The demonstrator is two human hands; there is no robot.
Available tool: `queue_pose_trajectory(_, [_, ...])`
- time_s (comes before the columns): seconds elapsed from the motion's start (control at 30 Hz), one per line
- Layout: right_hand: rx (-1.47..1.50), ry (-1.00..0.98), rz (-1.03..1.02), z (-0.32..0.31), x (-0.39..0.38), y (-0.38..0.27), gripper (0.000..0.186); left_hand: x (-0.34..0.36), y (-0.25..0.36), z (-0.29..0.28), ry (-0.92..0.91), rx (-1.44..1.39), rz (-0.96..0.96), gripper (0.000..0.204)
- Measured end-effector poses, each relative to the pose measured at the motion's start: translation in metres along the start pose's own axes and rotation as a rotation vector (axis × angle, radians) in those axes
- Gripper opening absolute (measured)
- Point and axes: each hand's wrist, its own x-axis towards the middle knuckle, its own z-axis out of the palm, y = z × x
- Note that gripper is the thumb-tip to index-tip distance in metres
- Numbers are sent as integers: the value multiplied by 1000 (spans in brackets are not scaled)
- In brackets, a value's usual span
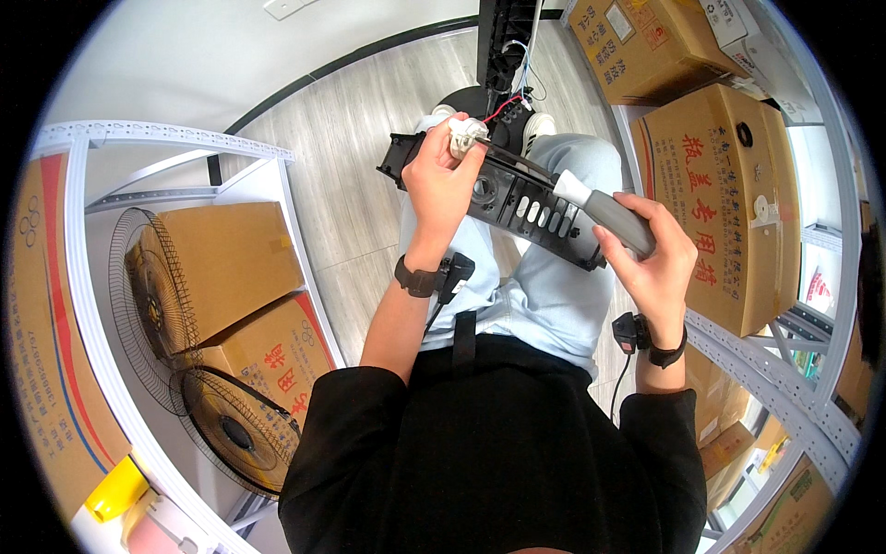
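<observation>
My left hand is closed on a small white plastic part, pinched between thumb and fingers. In my right hand is a screwdriver with a grey and white handle. Its dark shaft points left, and the tip meets or almost meets the white part; the exact contact is too small to tell. Below the shaft, a long black plastic panel with a round hole and several slots lies across my thighs. Red and pale wires run from near the white part to a black upright column.
Metal shelving stands on the left with cardboard boxes and black wire fan guards. More boxes fill the shelves on the right. The black column rises between my feet from a dark round base. Wood-look floor surrounds my legs.
</observation>
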Motion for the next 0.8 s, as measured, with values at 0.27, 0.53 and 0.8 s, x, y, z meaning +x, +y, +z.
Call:
queue_pose_trajectory(0.27, [-14, 10, -7, -1, 0, 0, 34, 1, 1, 1, 36, -26, 23, 39])
queue_pose_trajectory(0.53, [-26, 16, -9, -1, 0, -1, 34, -1, 6, 3, 49, -44, 15, 44])
queue_pose_trajectory(0.8, [-43, 24, 29, -7, -2, 3, 33, 3, -1, -2, -5, 203, 267, 30])
